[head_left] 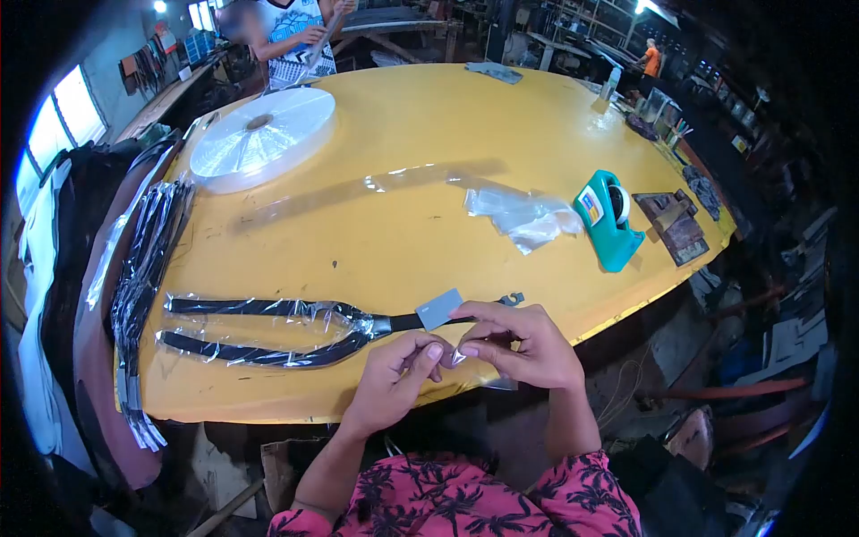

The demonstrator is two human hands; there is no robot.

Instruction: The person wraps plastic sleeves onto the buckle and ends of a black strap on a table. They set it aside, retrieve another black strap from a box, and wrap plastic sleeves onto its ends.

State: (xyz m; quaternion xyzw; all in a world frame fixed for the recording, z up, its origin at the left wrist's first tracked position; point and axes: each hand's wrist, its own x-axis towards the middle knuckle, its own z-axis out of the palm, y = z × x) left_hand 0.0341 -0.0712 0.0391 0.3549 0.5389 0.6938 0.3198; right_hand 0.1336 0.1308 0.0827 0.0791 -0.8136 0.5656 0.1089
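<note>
Film (458, 356) (clear, shiny) in right hand (528, 345), forked black strap (351, 345) nearby

Looks like a workshop, judging by the yellow worktable (403, 251) with a roll of clear plastic film (300, 121), teal tape dispenser (608, 236) and plastic-wrapped black straps (237, 307). Has a wooden bench (394, 29) and a co-worker in orange (651, 59) farther back.

Cannot read the tiny marking on the grey rectangular card (439, 311), nor make out the shiny clear scrap (459, 356) partly hidden by the bare right hand (526, 345).
</note>
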